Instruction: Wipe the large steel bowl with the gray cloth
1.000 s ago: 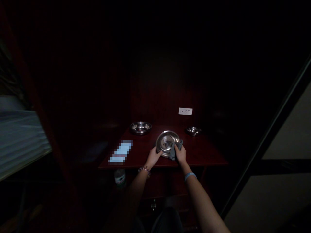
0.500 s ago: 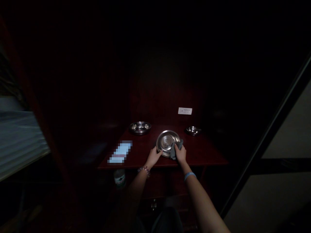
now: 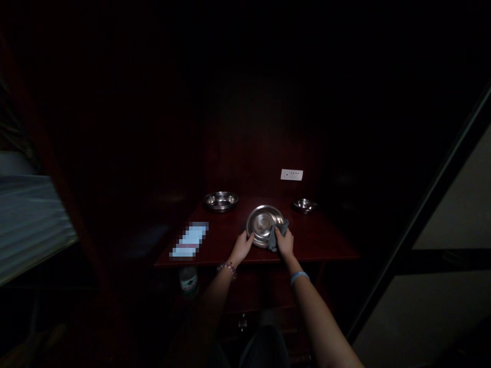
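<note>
A round steel dish (image 3: pixel 261 224) is tilted up on the dark red table (image 3: pixel 326 240), near its front edge. My left hand (image 3: pixel 241 247) grips the dish's lower left rim. My right hand (image 3: pixel 285 244) is closed on a grey cloth (image 3: pixel 275 234) pressed against the dish's right rim. Both wrists wear bracelets.
A steel bowl (image 3: pixel 220 200) sits at the back left and a smaller one (image 3: pixel 304 205) at the back right. A pixelated flat item (image 3: pixel 190 239) lies at the table's left. A white socket plate (image 3: pixel 291 175) is on the back wall. A bottle (image 3: pixel 188 280) stands below the table's edge.
Almost nothing differs; the hands, cloth and dish stay in place with only a slight shift of the view.
</note>
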The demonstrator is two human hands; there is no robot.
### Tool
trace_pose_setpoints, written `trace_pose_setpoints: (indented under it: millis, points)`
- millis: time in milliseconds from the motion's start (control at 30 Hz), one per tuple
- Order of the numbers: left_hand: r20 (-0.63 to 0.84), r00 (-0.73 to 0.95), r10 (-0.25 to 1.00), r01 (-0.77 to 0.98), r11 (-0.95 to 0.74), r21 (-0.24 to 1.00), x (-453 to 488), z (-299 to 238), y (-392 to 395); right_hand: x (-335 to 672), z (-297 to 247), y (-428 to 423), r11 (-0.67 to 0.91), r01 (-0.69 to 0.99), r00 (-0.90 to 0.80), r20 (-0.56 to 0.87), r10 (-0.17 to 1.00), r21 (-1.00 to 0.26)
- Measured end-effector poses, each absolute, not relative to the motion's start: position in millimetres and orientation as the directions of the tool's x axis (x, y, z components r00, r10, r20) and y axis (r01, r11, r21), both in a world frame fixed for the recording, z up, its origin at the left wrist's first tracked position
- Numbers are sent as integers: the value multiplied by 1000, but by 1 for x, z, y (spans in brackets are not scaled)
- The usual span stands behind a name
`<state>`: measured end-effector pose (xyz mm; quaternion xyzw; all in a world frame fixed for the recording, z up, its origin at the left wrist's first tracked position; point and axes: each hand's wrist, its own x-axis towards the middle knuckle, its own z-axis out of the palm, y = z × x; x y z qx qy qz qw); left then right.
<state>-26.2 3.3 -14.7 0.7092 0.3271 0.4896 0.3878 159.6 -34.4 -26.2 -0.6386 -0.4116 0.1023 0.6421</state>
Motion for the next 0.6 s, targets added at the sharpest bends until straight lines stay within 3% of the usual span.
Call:
trace_pose_setpoints:
  millis: [600]
  points:
    - [442,289,849,71,-479,875,-25,-21,10,156,-24,-37,172,394,626,401,669,-903]
